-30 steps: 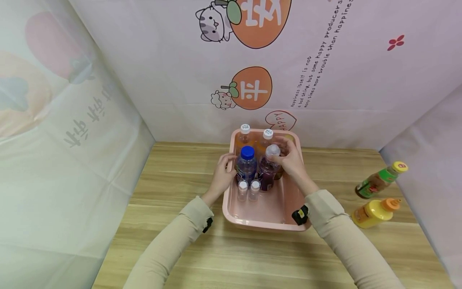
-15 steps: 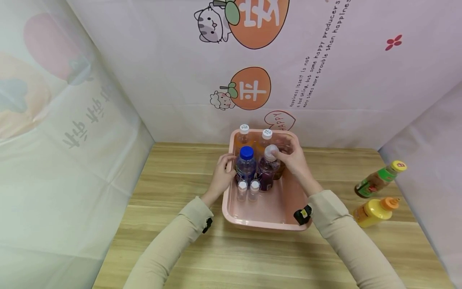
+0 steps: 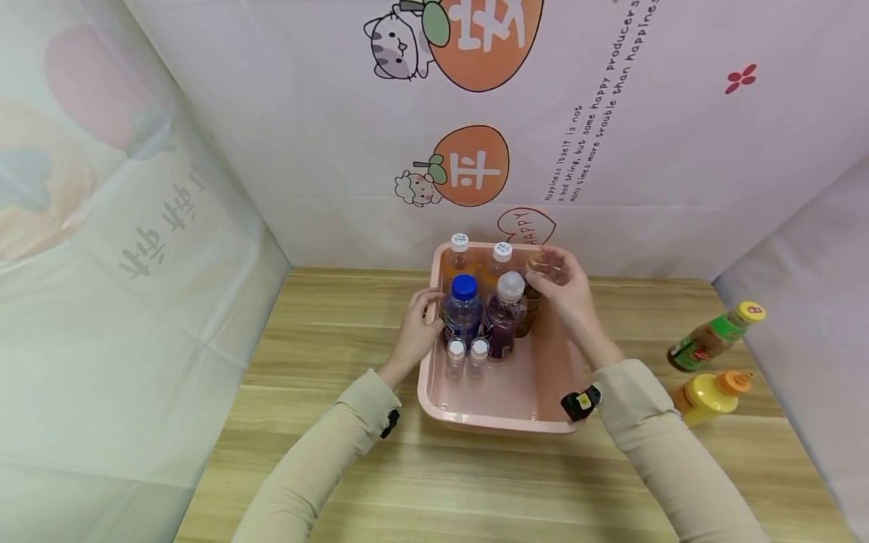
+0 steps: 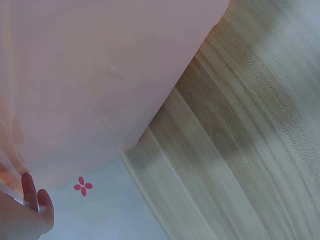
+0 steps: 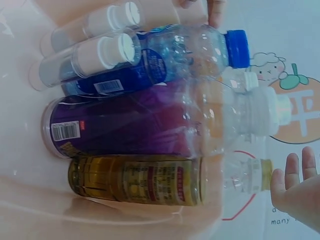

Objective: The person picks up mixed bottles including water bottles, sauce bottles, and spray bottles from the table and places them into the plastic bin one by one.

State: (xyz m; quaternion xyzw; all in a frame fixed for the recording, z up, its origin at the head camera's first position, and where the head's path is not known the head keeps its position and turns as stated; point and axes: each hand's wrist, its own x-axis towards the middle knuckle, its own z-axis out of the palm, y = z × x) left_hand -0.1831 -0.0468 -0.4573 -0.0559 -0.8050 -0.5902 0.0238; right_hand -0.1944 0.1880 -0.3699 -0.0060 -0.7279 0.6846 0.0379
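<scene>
Brown bottle (image 3: 529,302) is standing upright in the pink bin (image 3: 502,411), at the far right of the bottle cluster, touching the purple bottle (image 3: 503,320) on its left. Right hand (image 3: 566,290) is sitting over its top, fingers spread and fairly straight; in the right wrist view the fingers (image 5: 295,172) are extended just past the brown bottle's cap (image 5: 260,175), touching or nearly touching it, not clearly wrapping it. Calling it a loose, mostly open hand resting at the cap, not a firm grip.

Key relation: bottle's long axis is running vertical, cap up, and the cap is lying directly under and slightly left of the right palm. Right hand is much the nearer one; any grasp would be coming from above or from the free right side, since the purple bottle is blocking the left.

Left hand (image 3: 414,332) is resting on the bin's left wall, fingers curled over the rim next to the blue-capped bottle (image 3: 464,309); it seems to be steadying the bin. Left wrist view is showing only pink wall, desk (image 4: 250,150) grain and a bit of hand.

Also in bin: two orange bottles (image 3: 460,260) at back, two small vials (image 3: 456,356) in front. Green-labelled bottle (image 3: 713,339) and yellow bottle (image 3: 709,396) are lying on the desk well apart, off to the right.
</scene>
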